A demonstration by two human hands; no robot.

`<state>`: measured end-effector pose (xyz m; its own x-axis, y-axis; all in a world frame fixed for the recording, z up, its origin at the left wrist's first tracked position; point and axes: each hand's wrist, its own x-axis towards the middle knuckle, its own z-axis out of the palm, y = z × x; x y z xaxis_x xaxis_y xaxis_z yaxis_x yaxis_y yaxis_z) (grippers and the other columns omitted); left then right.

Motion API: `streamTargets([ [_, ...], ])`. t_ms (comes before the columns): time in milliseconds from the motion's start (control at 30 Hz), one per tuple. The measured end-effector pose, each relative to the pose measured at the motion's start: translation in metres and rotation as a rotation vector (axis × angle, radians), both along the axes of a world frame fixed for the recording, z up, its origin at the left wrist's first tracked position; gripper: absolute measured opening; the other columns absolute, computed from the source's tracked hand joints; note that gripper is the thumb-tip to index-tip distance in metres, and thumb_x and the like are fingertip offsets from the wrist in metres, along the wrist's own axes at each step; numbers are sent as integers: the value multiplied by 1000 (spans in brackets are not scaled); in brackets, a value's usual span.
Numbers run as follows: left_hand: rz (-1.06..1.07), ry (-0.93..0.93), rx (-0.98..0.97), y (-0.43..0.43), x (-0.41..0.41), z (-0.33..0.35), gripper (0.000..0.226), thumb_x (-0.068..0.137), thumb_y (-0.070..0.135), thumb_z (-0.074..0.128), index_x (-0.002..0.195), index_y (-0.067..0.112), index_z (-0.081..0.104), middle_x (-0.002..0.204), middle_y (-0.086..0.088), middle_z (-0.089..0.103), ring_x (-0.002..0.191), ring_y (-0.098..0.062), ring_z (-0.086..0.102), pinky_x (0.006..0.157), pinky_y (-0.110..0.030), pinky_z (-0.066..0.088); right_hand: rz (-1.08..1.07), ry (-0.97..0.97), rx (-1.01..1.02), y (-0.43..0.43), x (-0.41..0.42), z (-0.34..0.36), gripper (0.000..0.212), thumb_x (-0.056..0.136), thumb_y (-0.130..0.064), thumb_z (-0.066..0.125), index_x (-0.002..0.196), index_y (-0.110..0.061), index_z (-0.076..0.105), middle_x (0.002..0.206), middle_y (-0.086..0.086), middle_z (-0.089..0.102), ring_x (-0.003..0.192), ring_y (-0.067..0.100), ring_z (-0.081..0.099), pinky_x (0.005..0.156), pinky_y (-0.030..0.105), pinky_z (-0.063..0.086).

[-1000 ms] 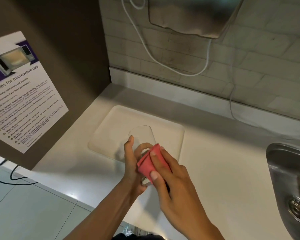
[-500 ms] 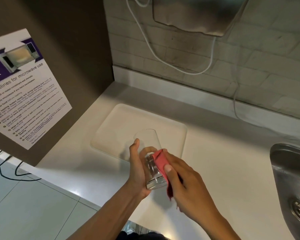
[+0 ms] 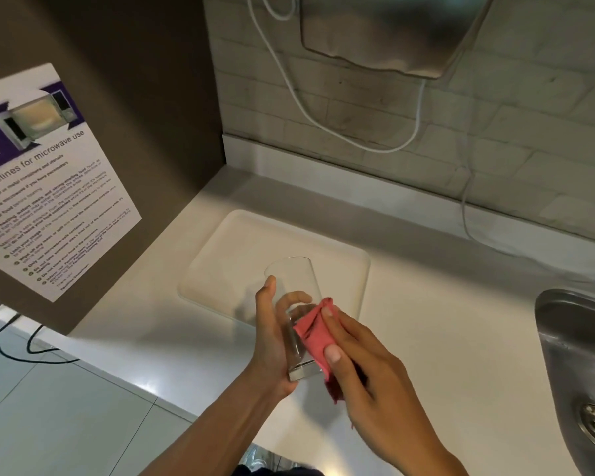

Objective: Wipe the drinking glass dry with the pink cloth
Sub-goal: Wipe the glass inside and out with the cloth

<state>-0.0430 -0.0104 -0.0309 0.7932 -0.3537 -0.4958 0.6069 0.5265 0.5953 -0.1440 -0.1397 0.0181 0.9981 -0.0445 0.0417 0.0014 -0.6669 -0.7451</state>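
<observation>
White counter [image 3: 443, 338] beside sink [image 3: 577, 355]; hands rub pink cloth [image 3: 313, 341] on glass [image 3: 294, 286].

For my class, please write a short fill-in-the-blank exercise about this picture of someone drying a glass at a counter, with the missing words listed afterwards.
1. The drinking glass is held in the person's ____ hand.
2. The right hand presses a cloth of ____ colour against the side of the glass.
3. On the white counter beyond the glass lies a pale, flat ____.
4. At the right edge of the counter is a metal ____.

Missing words: left; pink; tray; sink
</observation>
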Motion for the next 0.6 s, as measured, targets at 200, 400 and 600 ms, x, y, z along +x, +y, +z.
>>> streamTargets([
  [200,-31,-20,39,0,1,6,98,73,86,54,117,0,68,111,-28,74,106,-44,69,100,-57,52,-40,-59,-6,7,6,7,44,105,-51,39,145,-66,28,153,-42,27,134,-17,34,107,7,33],
  [400,27,-49,276,-7,5,1,61,95,74,50,111,18,64,106,-25,80,86,-31,81,74,-44,64,-90,-25,-103,7,5,10,49,102,-51,33,150,-52,28,160,-31,21,138,-17,25,111,3,20],
  [600,-58,-35,288,-8,-2,2,58,82,77,58,109,27,65,100,-7,84,81,-23,79,74,-43,62,-62,20,-210,11,4,8,57,96,-60,15,153,-52,17,165,-23,15,138,6,40,111,16,32],
])
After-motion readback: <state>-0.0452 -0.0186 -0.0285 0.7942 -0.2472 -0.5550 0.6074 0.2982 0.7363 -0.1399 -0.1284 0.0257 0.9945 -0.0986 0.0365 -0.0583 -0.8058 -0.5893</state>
